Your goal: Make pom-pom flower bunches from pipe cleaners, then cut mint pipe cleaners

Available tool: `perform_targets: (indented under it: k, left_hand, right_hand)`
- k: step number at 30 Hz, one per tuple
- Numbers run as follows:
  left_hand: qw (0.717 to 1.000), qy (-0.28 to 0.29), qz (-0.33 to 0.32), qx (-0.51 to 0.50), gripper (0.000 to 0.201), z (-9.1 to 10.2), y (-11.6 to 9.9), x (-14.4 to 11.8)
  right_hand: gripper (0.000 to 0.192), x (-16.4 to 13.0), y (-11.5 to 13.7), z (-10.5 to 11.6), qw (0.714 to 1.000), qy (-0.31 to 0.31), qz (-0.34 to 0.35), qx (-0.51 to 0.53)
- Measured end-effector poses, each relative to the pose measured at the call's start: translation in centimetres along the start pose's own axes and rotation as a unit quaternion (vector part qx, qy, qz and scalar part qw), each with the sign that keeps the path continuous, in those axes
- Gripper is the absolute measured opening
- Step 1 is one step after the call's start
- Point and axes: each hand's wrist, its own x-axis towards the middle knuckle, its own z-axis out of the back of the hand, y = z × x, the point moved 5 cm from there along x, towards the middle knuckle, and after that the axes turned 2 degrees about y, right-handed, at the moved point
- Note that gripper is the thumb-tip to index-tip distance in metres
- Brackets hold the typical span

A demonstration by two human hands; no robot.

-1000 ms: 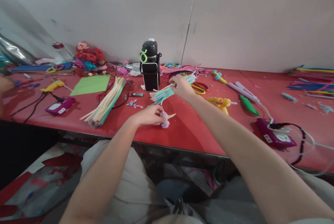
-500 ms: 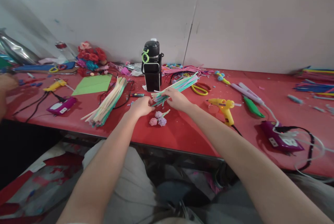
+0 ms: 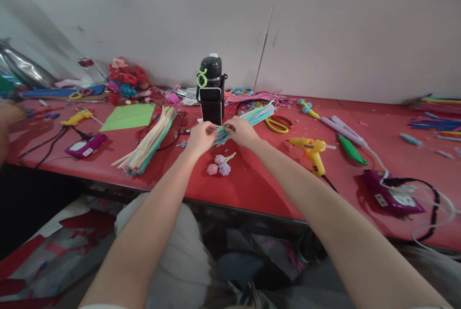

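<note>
Left hand (image 3: 201, 137) pinched nearly shut, fingertips on the near end of a green pipe cleaner (image 3: 220, 128). Right hand (image 3: 240, 131) likewise narrowed, thumb and forefinger gripping the same strand just right of the left. Between them, short and roughly level, running left to right. Directly behind, a bundle of green and pink pipe cleaners (image 3: 252, 117), long axis slanting from near left to far right across the red surface (image 3: 252, 179). Just nearer, three small pompom flowers (image 3: 219, 165). Farther back, a black bottle (image 3: 211, 90); right, yellow scissors (image 3: 275, 123) and a glue gun (image 3: 311, 149).
</note>
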Motion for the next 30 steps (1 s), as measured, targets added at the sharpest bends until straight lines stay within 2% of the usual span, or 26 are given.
perform_targets:
  k: [4,15,19,22,26,28,30]
  left_hand:
    - [1.000,-0.017,-0.005,0.012,0.023,-0.9,-0.6,0.6]
    - [0.997,0.002,0.029,0.065,0.020,-2.0,0.1,1.6]
    - [0.998,-0.009,0.035,0.060,0.018,-1.8,0.0,1.6]
    - [0.998,-0.030,0.040,0.048,0.016,-0.3,-0.6,1.4]
    - [0.997,-0.049,0.045,0.035,0.016,4.0,-0.9,0.4]
    - [0.994,-0.095,0.051,0.003,0.013,6.9,-0.3,-0.5]
    - [0.982,-0.173,0.051,-0.058,0.008,9.8,0.6,-1.6]
  right_hand:
    - [0.026,0.6,0.5,-0.5,1.000,0.023,-0.003,-0.009]
    - [0.030,0.5,0.9,-1.1,0.998,0.047,-0.028,-0.025]
    - [0.030,0.5,0.9,-1.0,0.998,0.046,-0.036,-0.021]
    - [0.033,0.5,0.5,-1.0,0.998,0.040,-0.051,-0.014]
    - [0.035,0.5,-0.3,-1.3,0.997,0.029,-0.075,0.001]
    - [0.035,0.6,-0.5,-1.5,0.996,0.023,-0.084,0.011]
    - [0.035,0.6,-0.7,-1.6,0.995,0.016,-0.093,0.023]
